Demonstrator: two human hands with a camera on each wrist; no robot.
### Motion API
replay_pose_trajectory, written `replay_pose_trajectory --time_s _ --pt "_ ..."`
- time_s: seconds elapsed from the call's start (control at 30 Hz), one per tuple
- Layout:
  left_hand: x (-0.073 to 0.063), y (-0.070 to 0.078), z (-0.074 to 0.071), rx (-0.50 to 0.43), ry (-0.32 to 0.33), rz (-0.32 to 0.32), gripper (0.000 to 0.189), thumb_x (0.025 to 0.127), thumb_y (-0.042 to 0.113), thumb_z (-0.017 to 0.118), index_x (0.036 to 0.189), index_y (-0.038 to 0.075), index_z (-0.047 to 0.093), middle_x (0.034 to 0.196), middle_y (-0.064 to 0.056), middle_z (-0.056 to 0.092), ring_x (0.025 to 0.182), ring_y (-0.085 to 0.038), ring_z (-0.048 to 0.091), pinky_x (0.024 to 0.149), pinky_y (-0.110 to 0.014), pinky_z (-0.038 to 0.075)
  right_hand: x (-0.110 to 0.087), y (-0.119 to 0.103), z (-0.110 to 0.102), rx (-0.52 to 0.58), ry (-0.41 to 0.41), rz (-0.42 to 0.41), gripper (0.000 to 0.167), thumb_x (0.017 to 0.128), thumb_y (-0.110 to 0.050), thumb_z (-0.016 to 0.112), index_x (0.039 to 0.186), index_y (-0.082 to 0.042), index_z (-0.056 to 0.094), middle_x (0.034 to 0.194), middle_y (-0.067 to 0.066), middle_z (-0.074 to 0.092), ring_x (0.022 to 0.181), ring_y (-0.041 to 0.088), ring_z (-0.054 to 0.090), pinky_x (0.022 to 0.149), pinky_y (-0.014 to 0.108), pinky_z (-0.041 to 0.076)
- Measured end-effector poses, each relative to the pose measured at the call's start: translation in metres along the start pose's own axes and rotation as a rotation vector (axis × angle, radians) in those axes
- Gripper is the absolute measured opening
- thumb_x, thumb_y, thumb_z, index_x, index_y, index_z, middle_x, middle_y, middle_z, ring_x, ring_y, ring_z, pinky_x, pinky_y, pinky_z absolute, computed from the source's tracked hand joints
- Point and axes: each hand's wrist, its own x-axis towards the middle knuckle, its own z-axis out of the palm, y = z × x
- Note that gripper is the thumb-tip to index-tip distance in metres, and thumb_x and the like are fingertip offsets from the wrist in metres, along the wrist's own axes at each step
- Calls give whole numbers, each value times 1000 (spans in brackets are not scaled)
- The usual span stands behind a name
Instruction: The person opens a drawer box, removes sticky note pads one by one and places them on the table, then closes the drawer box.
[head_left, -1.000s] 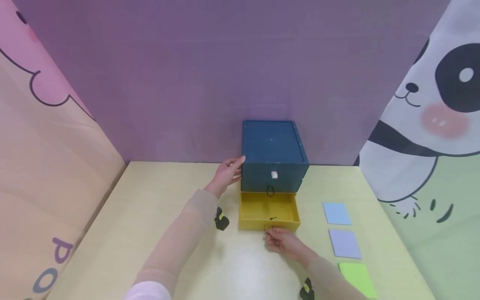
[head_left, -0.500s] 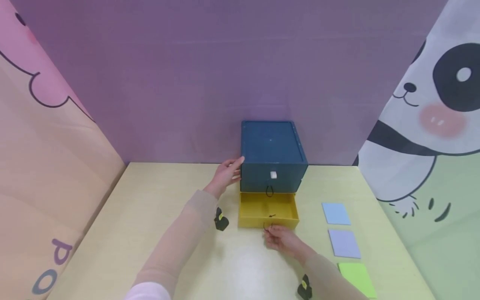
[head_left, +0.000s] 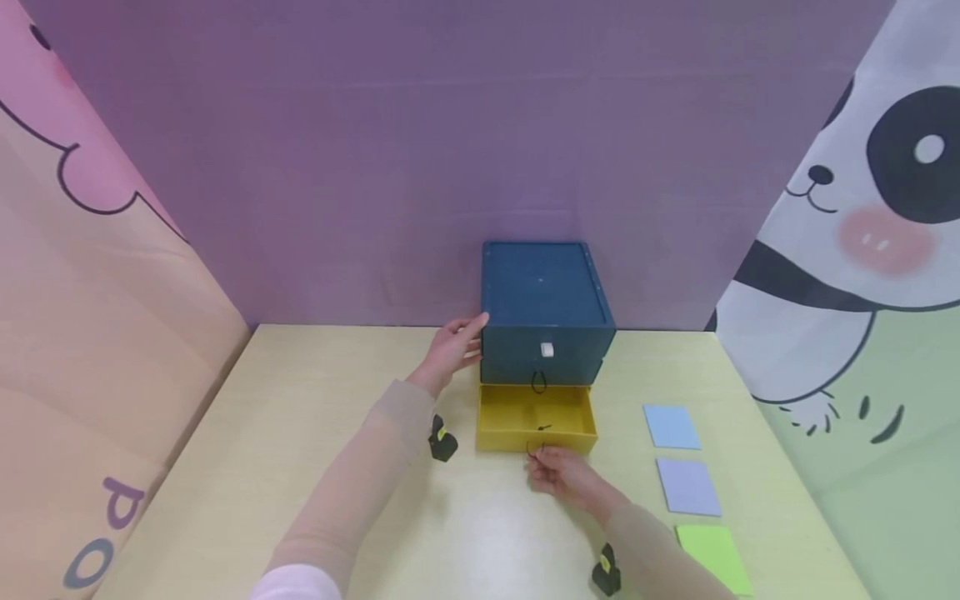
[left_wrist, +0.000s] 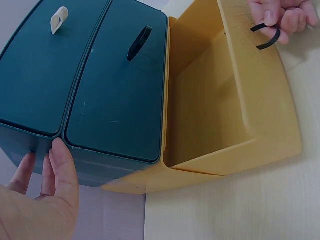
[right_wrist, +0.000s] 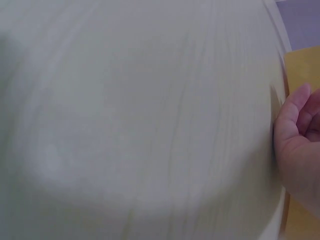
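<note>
A small desktop drawer cabinet (head_left: 546, 283) has dark blue upper drawers and a yellow drawer (head_left: 536, 408) pulled out at the bottom, with nothing lying inside. My left hand (head_left: 450, 354) rests against the cabinet's left side, its fairly straight fingers (left_wrist: 65, 170) touching near the front edge. At the front of the yellow drawer, my right hand (head_left: 566, 475) pinches the black loop handle (left_wrist: 270, 40) between thumb and curled fingers. The blue drawers carry a white pull tab (head_left: 547, 350) on top and a black loop (head_left: 539, 382) below.
On the table's right side lie a light blue square (head_left: 672, 427), a lilac square (head_left: 688, 487) and a green one (head_left: 714, 558), in a column. A purple backdrop (head_left: 375, 183) stands close behind the cabinet. Printed panels flank the table (head_left: 315, 400).
The yellow drawer has slid slightly inward, toward the cabinet, and my right hand has moved with it. My left hand stays against the cabinet's side.
</note>
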Motion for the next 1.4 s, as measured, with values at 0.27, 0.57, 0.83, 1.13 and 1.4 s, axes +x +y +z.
replay_pose_trajectory --time_s 0.27,0.57,0.83,1.13,1.4 --pt "1 -1 0 -13 -7 3 56 89 43 63 129 6 50 129 -13 55 116 -29 56 98 -41 50 4 -3 -1 21 46 16 40 102 -15 41 128 16 42 96 3 61 86 11 56 89 30 55" --pt "0 -1 -2 -17 -24 13 54 90 43 61 129 7 50 129 -12 55 116 -28 56 99 -41 49 10 -8 -3 40 48 -3 38 103 -12 38 128 16 40 94 1 60 85 11 55 90 31 54" --pt "-2 0 -2 -18 -29 9 56 90 43 62 130 7 50 129 -12 54 116 -28 55 99 -40 49 12 -12 -2 41 64 -6 37 103 -11 36 128 16 39 95 1 59 85 10 55 91 30 53" --pt "-1 0 -1 -22 -23 13 54 90 42 61 129 6 50 128 -13 55 115 -29 55 99 -41 49 19 -15 -3 69 103 7 39 102 -14 39 130 14 39 99 4 59 88 13 55 94 33 51" --pt "0 -1 -1 -29 -17 7 56 90 42 62 130 5 49 129 -14 54 116 -29 55 98 -41 49 26 -15 -3 69 106 -4 39 103 -13 38 130 15 38 98 5 58 87 13 54 88 29 53"
